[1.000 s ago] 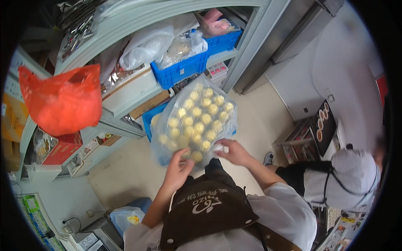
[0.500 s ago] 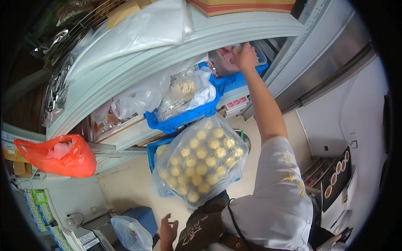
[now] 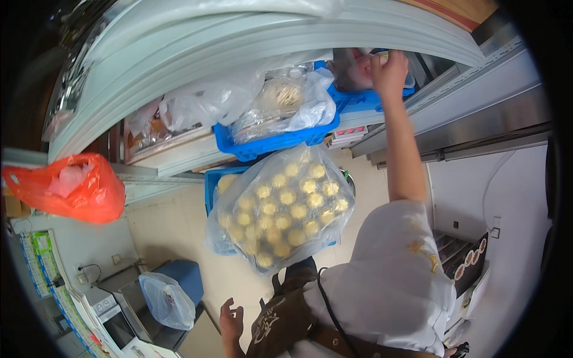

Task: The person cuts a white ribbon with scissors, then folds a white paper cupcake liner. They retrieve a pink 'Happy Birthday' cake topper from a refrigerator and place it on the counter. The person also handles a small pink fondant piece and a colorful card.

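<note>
My right hand [image 3: 391, 73] reaches onto the shelf at the upper right. Its fingers are bent over the edge of a clear plastic tub [image 3: 346, 62] with pink contents. A small roundish thing with a pale rim [image 3: 382, 56] shows at the fingertips; its kind cannot be made out. A blue crate [image 3: 364, 100] stands under the tub. My left hand [image 3: 231, 321] hangs low beside my brown apron [image 3: 283, 319], its fingers loosely curled and apart, holding nothing.
A clear bag of round yellow pieces [image 3: 280, 209] lies over a blue crate [image 3: 210, 190] below the shelf. Another blue crate [image 3: 277, 140] holds bagged goods. A red plastic bag [image 3: 89, 197] hangs at left. A bagged bin [image 3: 170, 301] stands lower left.
The view has shifted, so the shelf and tub appear higher and further right. My right hand stays at the tub, with a pale-rimmed thing now showing at its fingers. My left hand stays low.
</note>
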Motion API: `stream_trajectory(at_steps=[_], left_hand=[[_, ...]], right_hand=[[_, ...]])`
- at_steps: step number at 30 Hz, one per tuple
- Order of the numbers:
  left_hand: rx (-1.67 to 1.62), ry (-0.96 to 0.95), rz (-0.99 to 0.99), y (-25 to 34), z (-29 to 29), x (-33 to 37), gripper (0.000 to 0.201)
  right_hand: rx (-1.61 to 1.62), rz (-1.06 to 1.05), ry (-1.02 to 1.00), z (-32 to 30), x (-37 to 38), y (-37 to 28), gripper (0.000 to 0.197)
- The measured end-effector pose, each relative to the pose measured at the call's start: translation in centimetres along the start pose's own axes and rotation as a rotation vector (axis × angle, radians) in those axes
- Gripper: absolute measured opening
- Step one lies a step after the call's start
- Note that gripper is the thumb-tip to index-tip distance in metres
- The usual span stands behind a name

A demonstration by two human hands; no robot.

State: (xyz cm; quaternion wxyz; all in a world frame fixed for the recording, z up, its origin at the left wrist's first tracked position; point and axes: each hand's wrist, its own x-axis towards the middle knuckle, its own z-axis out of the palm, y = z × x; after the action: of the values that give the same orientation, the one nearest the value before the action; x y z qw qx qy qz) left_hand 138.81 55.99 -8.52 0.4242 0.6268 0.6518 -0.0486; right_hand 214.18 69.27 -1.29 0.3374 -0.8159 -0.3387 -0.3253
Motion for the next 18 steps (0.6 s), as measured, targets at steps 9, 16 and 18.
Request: stream_trajectory(at_steps=[9, 16, 18], left_hand=[[-0.546, -0.001, 0.013, -7.5, 1.5, -9.0, 0.04], [-1.788, 0.355, 0.111, -25.8, 4.3, -17.0, 0.045], [-2.153, 0.181, 0.405, -30.1, 1.8, -20.0, 0.048]], right_hand=[[1.315, -0.353, -1.122, -15.5, -38.9, -36.3, 0.025], [2.075, -1.55, -1.253, -46.0, -58.4, -55.5, 0.028], [2.004, -1.762, -1.312, -51.2, -64.2, -58.0, 0.035]])
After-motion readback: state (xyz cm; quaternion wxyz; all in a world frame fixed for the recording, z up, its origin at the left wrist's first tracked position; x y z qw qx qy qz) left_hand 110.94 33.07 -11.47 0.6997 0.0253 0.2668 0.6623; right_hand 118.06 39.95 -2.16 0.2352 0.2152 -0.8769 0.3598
